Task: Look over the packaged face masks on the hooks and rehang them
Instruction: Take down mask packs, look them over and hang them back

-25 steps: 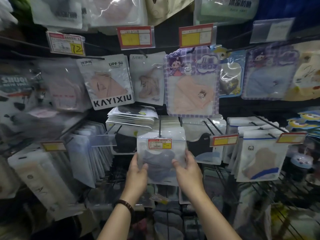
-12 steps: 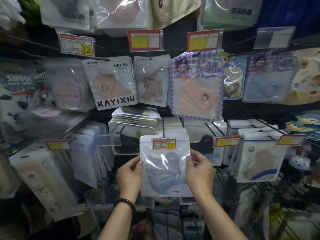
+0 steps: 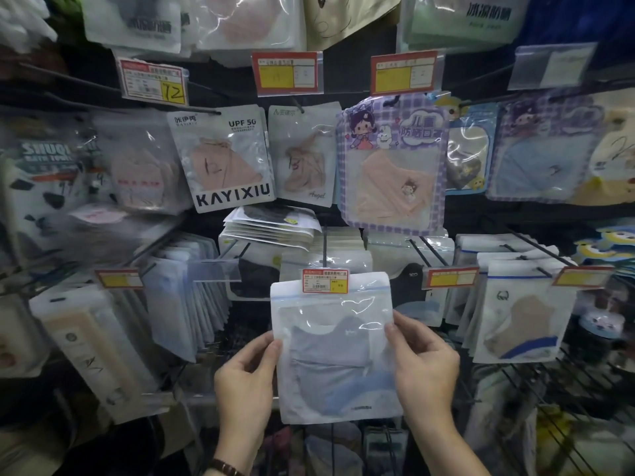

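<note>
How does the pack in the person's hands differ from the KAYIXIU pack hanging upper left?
The held pack contains a grey-blue mask; the KAYIXIU pack a peach one. The left hand and right hand pinch the held pack's sides; the KAYIXIU pack hangs tilted from a hook. The held pack looks nearly unprinted; the KAYIXIU pack has bold black lettering. Both are clear-fronted pouches.

I see my left hand (image 3: 245, 383) and right hand (image 3: 424, 369) pinching a mask packet (image 3: 335, 348) at centre frame, below a price tag (image 3: 325, 280).
</note>
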Demonstrator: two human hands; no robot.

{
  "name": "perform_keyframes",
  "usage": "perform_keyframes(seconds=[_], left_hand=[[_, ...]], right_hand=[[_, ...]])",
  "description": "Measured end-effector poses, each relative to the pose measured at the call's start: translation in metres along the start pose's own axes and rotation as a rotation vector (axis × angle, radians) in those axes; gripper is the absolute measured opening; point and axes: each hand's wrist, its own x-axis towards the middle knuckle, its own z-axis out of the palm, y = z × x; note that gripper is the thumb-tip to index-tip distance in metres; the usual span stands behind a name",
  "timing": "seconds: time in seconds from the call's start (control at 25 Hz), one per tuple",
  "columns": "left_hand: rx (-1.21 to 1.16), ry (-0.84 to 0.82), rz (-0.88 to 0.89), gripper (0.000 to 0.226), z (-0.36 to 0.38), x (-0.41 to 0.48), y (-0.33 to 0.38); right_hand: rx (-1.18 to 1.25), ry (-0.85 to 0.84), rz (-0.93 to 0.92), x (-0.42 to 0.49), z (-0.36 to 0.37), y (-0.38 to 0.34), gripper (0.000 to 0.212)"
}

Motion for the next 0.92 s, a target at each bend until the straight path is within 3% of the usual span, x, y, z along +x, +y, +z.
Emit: perform_keyframes(seconds=[0.48,0.92], left_hand=[[0.134,-0.213,0.061,0.022,0.08,-0.042,-0.01],[0.074,-0.272,0.024,0.016,0.131,-0.047,-0.005]], right_hand=[[-0.104,0.233,0.074,0.021,-0.094,0.005,0.021],[-0.136,0.259,-0.054,0.055,-0.126,-0.018,0.024]])
